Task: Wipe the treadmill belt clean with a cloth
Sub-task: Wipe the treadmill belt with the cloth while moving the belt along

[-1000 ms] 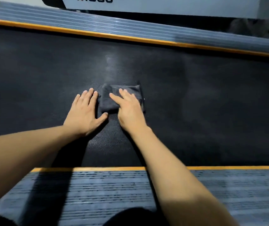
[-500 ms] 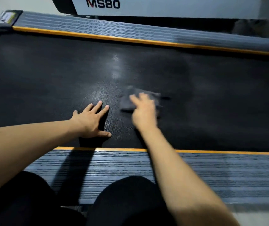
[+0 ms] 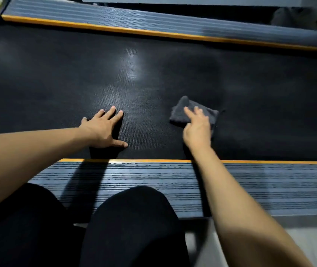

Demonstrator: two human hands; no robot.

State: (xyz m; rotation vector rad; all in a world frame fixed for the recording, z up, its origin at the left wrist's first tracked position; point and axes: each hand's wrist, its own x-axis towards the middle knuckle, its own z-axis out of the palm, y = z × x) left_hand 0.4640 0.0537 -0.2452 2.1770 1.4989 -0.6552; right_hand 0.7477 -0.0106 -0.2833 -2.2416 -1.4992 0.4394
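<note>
Two hands lie on the belt (image 3: 173, 78): the left hand (image 3: 104, 129) flat and empty, the right hand (image 3: 197, 128) pressing straight fingers on the cloth (image 3: 182, 110) mid-wipe, and next it probably needs a firm sideways push.

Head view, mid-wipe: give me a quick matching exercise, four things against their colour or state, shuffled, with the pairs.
Things:
1. cloth
2. left hand
3. right hand
4. belt edge stripe

States:
A. orange
B. flat on the bare belt
C. dark grey, folded
D. pressing on the cloth

Pairs: 1-C, 2-B, 3-D, 4-A
</note>
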